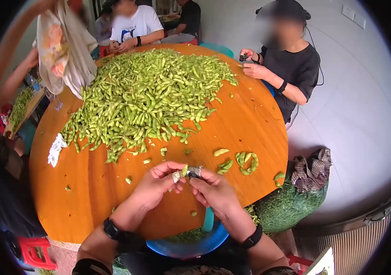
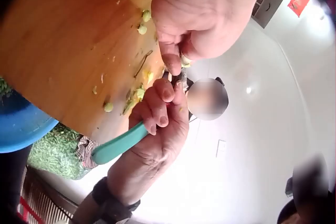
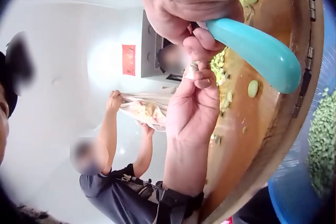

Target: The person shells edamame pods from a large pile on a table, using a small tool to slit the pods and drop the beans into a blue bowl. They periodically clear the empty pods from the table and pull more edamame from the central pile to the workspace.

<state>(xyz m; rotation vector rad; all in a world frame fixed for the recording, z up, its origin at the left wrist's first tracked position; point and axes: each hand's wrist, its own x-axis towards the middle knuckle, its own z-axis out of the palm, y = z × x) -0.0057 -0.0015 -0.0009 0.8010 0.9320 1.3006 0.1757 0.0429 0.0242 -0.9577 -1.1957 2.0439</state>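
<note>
Over the near edge of the wooden table (image 1: 85, 201), my left hand (image 1: 156, 183) pinches a small green bean pod (image 1: 185, 170) between thumb and fingers. Close beside it, the fingers of my right hand (image 1: 217, 190) curl round a tool with a curved turquoise handle (image 3: 257, 50). The tool's working end is mostly hidden by the fingers, right at the pod. Grey wrapping covers part of a right-hand finger, and whitish wrapping the left thumb. Below the hands, a blue basin (image 3: 289, 198) holds shelled green beans (image 3: 323, 140).
A big heap of bean pods (image 1: 149, 91) covers the table's far half. Loose pods (image 1: 246, 162) lie to the right, a white tissue (image 1: 57, 150) to the left. A full green bag (image 1: 280, 206) stands on the floor. Another person holds a whitish sack (image 1: 74, 50) over the table's left edge.
</note>
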